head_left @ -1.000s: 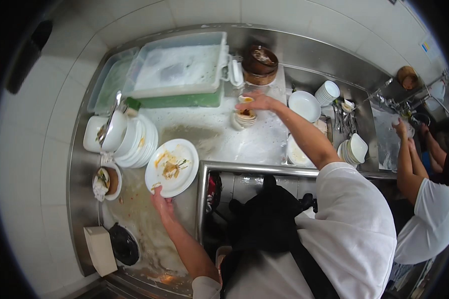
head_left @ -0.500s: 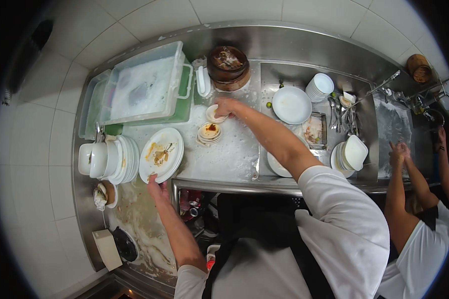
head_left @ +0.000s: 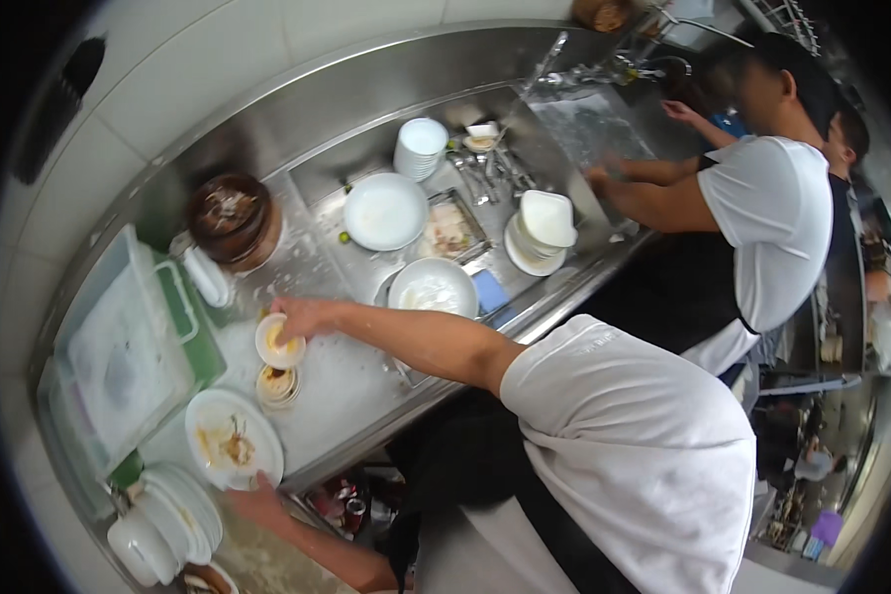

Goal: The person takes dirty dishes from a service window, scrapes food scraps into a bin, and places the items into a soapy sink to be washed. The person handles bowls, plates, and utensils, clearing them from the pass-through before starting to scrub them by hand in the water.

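My right hand (head_left: 305,317) is closed on the rim of a small white sauce dish (head_left: 267,348) with yellow residue inside. Just below that dish is a short stack of similar sauce dishes (head_left: 279,392), the top one smeared dark red. Farther left, my left hand (head_left: 257,501) grips the near edge of an oval white plate (head_left: 208,421). Brownish food scraps and yellow sauce lie on the plate. Bamboo steamer baskets (head_left: 236,220) stand beyond my right hand, beside a white elongated dish (head_left: 208,277).
A translucent tub (head_left: 129,337) of suds stands on the left, near stacked white plates (head_left: 180,515). The steel sink (head_left: 317,198) holds large bowls, stacked dishes (head_left: 421,148) and cutlery (head_left: 480,178). At right, a co-worker (head_left: 762,218) reaches into a water-filled basin (head_left: 584,129).
The view has swung right, bringing the co-worker's upper body into sight. My right hand has tilted the sauce dish, so its inside shows. My left hand still holds the oval plate.
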`<state>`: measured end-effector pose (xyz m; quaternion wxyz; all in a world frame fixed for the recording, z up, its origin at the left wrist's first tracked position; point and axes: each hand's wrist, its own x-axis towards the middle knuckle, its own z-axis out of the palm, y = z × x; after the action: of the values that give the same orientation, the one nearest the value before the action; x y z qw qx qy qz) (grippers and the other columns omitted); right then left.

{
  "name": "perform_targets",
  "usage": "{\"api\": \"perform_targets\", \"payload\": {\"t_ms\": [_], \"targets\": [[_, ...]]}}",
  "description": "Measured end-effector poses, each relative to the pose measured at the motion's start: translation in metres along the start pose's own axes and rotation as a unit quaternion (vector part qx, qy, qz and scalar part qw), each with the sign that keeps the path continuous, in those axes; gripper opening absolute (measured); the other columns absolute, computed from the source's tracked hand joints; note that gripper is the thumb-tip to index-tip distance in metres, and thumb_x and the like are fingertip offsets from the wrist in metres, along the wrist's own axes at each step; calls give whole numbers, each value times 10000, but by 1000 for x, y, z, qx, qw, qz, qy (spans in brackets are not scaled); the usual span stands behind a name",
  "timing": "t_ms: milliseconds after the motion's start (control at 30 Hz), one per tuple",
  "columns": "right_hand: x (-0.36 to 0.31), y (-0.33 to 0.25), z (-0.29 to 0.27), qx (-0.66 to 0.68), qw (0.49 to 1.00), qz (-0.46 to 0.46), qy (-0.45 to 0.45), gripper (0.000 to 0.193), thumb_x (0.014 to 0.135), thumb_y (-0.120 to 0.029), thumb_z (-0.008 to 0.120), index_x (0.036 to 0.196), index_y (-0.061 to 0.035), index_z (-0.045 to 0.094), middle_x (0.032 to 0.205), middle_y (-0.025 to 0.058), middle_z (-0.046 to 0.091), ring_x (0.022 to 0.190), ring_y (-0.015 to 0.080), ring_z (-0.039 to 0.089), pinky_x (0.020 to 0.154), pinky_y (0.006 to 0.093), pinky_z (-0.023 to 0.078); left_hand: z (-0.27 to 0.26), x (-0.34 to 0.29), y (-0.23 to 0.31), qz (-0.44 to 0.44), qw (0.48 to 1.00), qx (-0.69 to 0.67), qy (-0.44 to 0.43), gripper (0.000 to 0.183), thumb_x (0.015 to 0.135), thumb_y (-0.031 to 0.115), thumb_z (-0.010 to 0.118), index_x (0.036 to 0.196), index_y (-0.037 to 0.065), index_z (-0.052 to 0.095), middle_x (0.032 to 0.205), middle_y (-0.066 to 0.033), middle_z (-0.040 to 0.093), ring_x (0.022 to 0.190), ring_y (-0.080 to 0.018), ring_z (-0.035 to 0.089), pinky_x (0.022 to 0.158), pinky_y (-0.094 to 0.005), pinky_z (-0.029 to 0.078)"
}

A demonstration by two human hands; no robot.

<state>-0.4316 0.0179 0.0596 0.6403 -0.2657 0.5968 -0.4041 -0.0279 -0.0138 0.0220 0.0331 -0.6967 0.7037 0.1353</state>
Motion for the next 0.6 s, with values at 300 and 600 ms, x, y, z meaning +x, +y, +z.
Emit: {"api": "perform_targets", "payload": {"t_ms": [300,600], "targets": [[-188,60,-262,60,973,129,182,972,794,-327,732,1436,49,107,1210,179,548,943,248,644,661,350,591,-54,-13,254,396,886,11,-241,925,584,162,810,1392,139,361,1449,-176,276,1309,-374,293,1026,-466,372],[-174,126,-536,-11,757,173,630,670,831,-113,552,1370,49,188,1062,248,611,912,334,660,541,390,566,-44,-23,282,164,907,204,-329,1043,577,217,813,1442,151,232,1443,-225,235,1313,-432,269,1066,-474,310]]}}
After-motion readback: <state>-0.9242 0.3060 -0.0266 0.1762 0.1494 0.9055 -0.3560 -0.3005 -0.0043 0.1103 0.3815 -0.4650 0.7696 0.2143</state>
